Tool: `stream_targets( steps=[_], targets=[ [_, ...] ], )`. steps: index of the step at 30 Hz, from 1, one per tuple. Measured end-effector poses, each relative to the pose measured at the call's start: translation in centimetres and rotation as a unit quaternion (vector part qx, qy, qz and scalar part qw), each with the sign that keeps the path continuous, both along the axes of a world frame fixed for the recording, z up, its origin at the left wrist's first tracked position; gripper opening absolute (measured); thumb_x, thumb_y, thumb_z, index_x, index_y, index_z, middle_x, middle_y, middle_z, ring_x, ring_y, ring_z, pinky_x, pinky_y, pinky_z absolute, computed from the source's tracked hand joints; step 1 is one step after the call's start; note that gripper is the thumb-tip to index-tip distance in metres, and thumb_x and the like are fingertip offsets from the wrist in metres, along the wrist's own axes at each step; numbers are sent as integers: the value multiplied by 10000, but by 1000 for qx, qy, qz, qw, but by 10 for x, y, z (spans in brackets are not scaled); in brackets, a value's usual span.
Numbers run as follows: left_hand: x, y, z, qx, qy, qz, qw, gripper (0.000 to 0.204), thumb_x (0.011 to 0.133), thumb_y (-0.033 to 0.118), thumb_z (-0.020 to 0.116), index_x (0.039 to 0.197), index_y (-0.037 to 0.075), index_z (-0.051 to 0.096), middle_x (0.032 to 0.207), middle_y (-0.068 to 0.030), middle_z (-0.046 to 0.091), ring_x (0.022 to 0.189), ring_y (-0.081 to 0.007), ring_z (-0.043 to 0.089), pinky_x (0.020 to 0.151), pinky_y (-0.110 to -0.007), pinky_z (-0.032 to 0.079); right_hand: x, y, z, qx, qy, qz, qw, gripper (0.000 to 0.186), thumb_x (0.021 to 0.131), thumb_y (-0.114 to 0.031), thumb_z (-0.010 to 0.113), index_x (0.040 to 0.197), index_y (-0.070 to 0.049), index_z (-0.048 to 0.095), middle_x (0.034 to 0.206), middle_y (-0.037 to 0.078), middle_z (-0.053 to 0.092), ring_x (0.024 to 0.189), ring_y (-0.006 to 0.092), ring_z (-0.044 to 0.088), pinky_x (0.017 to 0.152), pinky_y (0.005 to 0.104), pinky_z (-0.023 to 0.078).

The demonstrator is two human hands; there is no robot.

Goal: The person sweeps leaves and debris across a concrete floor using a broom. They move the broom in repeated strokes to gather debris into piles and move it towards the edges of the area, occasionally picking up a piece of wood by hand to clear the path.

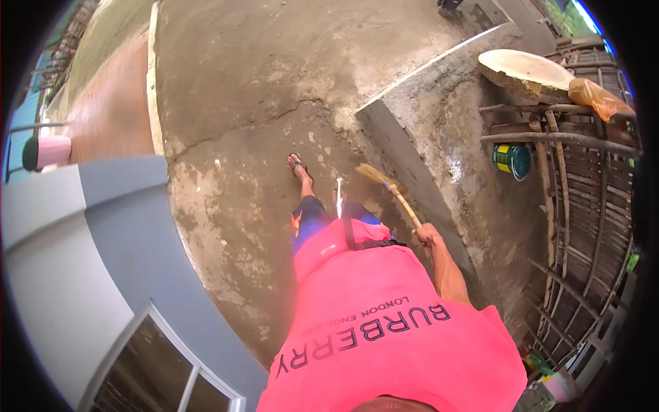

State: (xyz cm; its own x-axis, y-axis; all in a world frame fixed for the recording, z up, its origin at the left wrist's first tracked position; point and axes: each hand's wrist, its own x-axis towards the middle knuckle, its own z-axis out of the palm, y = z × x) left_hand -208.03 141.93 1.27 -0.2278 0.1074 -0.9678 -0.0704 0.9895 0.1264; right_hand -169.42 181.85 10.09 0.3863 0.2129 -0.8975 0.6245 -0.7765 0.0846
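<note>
Right hand (427, 235) wrapped round the broom (391, 187), left hand out of my view; floor (240, 165) blotchy near and far, sweeping looks unfinished

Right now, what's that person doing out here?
The person's right hand is gripping a broom by its handle. The bristles point away from the person, beside the step; I can't tell whether they touch anything. The left hand isn't in view. The floor looks damp. Off to the right, a green bucket is at the stick fence.
</note>
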Motion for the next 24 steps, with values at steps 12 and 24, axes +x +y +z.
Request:
stream_targets(
  steps=[12,24],
  targets=[
    [-424,553,148,474,253,123,834,356,980,400,493,975,57,591,588,75,290,510,-39,323,510,-214,390,-238,251,-42,193,147,-88,966,266,854,-290,635,897,-34,583,642,49,520,473,156,476,426,357,379],
    [-398,552,-82,118,112,153,975,140,861,226,604,866,86,607,602,25,459,512,-109,467,488,-265,436,-317,507,-93,309,114,19,944,226,853,-256,612,864,-42,539,600,30,489,449,135,460,382,340,365]
  ],
)
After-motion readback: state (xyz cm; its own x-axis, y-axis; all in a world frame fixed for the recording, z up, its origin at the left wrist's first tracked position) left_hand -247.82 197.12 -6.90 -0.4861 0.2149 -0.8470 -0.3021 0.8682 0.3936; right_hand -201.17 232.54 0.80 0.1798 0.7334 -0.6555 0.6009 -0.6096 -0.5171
